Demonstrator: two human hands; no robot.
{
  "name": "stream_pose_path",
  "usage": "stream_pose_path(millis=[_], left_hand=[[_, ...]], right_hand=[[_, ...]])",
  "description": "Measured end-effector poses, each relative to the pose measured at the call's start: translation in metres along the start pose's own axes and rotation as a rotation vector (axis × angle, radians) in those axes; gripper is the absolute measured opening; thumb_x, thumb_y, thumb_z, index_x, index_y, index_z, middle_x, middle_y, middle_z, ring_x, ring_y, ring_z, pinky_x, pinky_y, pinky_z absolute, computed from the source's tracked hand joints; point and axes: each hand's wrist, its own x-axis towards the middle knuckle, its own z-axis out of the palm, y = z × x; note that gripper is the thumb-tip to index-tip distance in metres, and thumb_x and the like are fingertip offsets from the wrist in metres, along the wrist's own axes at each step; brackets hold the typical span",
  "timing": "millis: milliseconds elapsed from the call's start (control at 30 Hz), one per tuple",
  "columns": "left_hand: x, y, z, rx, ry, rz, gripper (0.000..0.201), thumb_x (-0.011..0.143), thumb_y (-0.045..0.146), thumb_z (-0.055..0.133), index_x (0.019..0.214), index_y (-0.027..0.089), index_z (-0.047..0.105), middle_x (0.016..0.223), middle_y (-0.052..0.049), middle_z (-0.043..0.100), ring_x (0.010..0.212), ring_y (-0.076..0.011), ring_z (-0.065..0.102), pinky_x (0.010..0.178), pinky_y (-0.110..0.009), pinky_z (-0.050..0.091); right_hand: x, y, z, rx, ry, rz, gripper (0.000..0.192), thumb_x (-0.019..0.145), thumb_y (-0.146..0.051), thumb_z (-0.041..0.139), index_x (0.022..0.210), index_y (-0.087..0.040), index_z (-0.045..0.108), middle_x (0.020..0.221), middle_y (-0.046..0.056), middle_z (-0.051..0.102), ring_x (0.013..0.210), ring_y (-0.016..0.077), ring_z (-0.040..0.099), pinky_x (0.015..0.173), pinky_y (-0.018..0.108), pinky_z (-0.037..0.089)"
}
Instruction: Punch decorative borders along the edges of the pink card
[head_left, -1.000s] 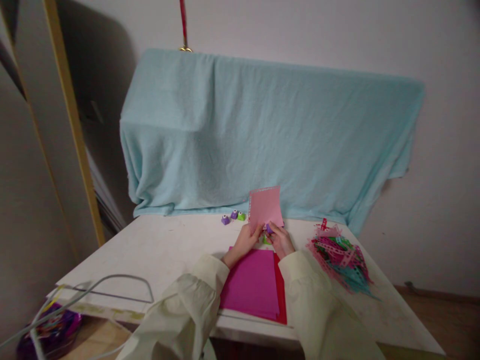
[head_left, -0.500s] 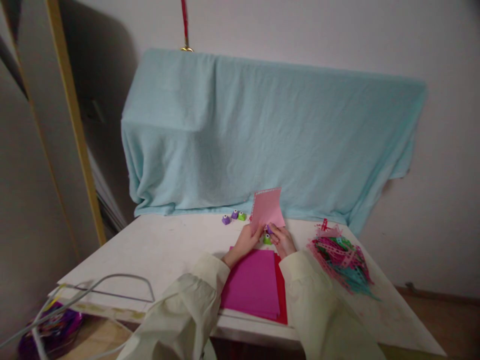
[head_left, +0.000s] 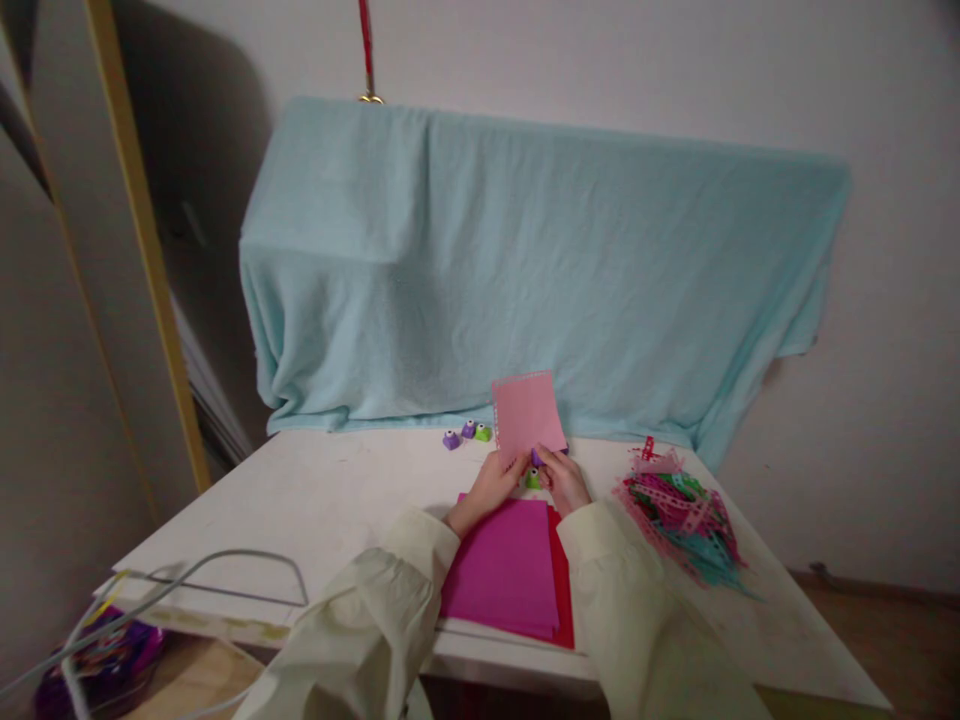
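Observation:
A pink paper sheet [head_left: 526, 412] with punched patterns along its left and top edges is held up above the table. My left hand [head_left: 500, 480] is closed on its lower left part. My right hand [head_left: 564, 480] grips a small purple craft punch [head_left: 536, 457] at the sheet's lower edge. Just below it, between the hands, sits a green craft punch [head_left: 533, 479]. Under my wrists lies a stack of magenta paper [head_left: 501, 570], with red paper [head_left: 561, 590] showing along its right side.
Two purple punches [head_left: 451, 440] and a green punch [head_left: 482, 433] stand at the table's back. A pile of punched paper strips [head_left: 682, 515] lies at the right. A light blue cloth [head_left: 540, 270] hangs behind. A grey metal bar [head_left: 247, 552] crosses the front left corner.
The pink sheet has shifted slightly left and now faces me flatter, its right edge less curled. Both hands stay in nearly the same place.

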Motion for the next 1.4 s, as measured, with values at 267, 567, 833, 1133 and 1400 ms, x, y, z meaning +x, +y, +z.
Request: stream_pose_path(millis=[267, 567, 833, 1133, 1400], left_hand=[[0.0021, -0.0052, 0.0019, -0.050, 0.052, -0.046, 0.048, 0.088, 0.054, 0.035, 0.076, 0.013, 0.058, 0.061, 0.001, 0.056, 0.050, -0.0110, 0.048, 0.050, -0.022, 0.036], [0.0029, -0.0101, 0.0016, -0.021, 0.044, -0.033, 0.043, 0.089, 0.048, 0.035, 0.077, 0.014, 0.059, 0.060, 0.001, 0.055, 0.050, -0.0108, 0.049, 0.051, -0.022, 0.036], [0.0025, -0.0103, 0.0027, -0.041, 0.048, -0.057, 0.040, 0.088, 0.046, 0.037, 0.079, 0.013, 0.060, 0.061, 0.001, 0.056, 0.050, -0.0108, 0.048, 0.049, -0.022, 0.035], [0.0011, -0.0068, 0.0000, -0.025, 0.030, -0.048, 0.040, 0.087, 0.046, 0.039, 0.076, 0.013, 0.059, 0.060, 0.000, 0.055, 0.050, -0.0111, 0.047, 0.050, -0.022, 0.035], [0.0004, -0.0020, -0.0014, 0.043, 0.007, -0.012, 0.040, 0.087, 0.045, 0.037, 0.066, 0.015, 0.053, 0.054, 0.002, 0.049, 0.051, -0.0112, 0.044, 0.051, -0.022, 0.032]], right_hand=[[-0.0007, 0.0003, 0.0021, 0.056, 0.024, 0.005, 0.030, 0.068, -0.042, 0.073, 0.066, -0.017, 0.056, 0.053, -0.004, 0.051, 0.041, 0.0074, 0.039, 0.040, 0.025, 0.023], [-0.0010, -0.0028, 0.0015, 0.119, 0.051, 0.006, 0.029, 0.066, -0.039, 0.075, 0.068, -0.018, 0.055, 0.052, -0.007, 0.045, 0.041, 0.0073, 0.038, 0.040, 0.024, 0.023], [-0.0019, -0.0010, 0.0020, 0.082, 0.050, 0.017, 0.029, 0.063, -0.039, 0.077, 0.070, -0.017, 0.059, 0.057, -0.003, 0.054, 0.044, 0.0078, 0.042, 0.041, 0.023, 0.026], [-0.0008, 0.0014, 0.0021, 0.043, 0.037, 0.014, 0.028, 0.063, -0.039, 0.077, 0.065, -0.016, 0.060, 0.052, -0.003, 0.053, 0.043, 0.0078, 0.040, 0.039, 0.023, 0.023], [0.0003, 0.0013, -0.0016, 0.009, 0.038, -0.006, 0.030, 0.060, -0.039, 0.078, 0.060, -0.016, 0.058, 0.046, -0.006, 0.044, 0.039, 0.0051, 0.028, 0.039, 0.024, 0.017]])
